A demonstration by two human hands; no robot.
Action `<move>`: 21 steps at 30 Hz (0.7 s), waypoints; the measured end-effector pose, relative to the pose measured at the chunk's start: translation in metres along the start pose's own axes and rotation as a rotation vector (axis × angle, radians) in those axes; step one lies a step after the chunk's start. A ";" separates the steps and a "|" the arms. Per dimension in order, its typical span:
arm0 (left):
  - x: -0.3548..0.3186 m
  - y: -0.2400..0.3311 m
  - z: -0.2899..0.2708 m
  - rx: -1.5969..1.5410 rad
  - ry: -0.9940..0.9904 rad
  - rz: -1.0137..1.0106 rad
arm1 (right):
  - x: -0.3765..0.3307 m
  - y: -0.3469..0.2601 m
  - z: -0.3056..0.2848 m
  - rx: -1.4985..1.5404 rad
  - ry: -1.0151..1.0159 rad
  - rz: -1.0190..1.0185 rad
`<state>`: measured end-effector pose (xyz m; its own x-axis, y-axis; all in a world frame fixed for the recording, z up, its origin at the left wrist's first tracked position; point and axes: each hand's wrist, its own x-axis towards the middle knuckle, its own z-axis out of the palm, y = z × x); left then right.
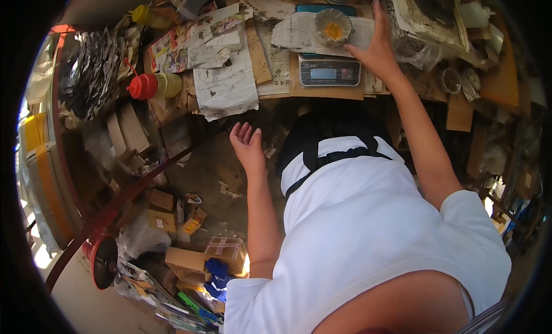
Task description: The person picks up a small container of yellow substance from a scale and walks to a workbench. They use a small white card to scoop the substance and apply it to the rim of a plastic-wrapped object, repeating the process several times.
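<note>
Scale (329, 71), a flat digital one with a lit display panel, sits on the cluttered workbench (322, 92) straight ahead of the person, with a sheet of printed paper (299, 35) draped over its platform and a small clear bowl (333, 27) of yellow-orange powder standing on that paper. Right hand (376, 43) is stretched out over the bench, fingers spread and flat, palm down on the right edge of the paper just beside the bowl and immediately above and to the right of the scale's display; it grips nothing, and its thumb side lies close to the bowl without clearly touching it. Left hand (248, 143) hangs below the bench edge, well apart from the scale and lower left of it, open with the palm turned up and the fingers loosely apart, holding nothing. Between the two hands lie more torn printed sheets (225, 84) spread across the bench. Farther left on the bench a squeeze bottle with a red cap (150, 86) lies on its side, and a second yellow bottle (144, 14) sits near the far corner. Cardboard boxes (187, 262) and scraps litter the floor beneath the left forearm.
</note>
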<state>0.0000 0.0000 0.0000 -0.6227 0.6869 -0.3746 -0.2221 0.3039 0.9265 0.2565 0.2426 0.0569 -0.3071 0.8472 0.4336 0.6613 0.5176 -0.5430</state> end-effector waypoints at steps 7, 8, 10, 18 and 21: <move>0.012 0.012 0.019 0.013 -0.056 -0.012 | -0.057 0.018 -0.023 0.015 -0.079 0.190; 0.013 0.014 0.024 0.008 -0.067 -0.020 | -0.064 0.021 -0.026 0.003 -0.093 0.213; 0.014 0.018 0.026 0.008 -0.086 -0.035 | -0.073 0.017 -0.027 0.015 -0.120 0.280; 0.015 0.014 0.033 0.015 -0.134 -0.086 | -0.081 0.012 -0.026 0.152 -0.240 0.507; 0.015 0.011 0.034 0.015 -0.142 -0.066 | -0.082 0.015 -0.025 0.169 -0.279 0.536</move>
<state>0.0142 0.0359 0.0033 -0.4945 0.7514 -0.4369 -0.2470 0.3605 0.8995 0.3081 0.1781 0.0311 -0.1442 0.9820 -0.1222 0.6625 0.0041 -0.7490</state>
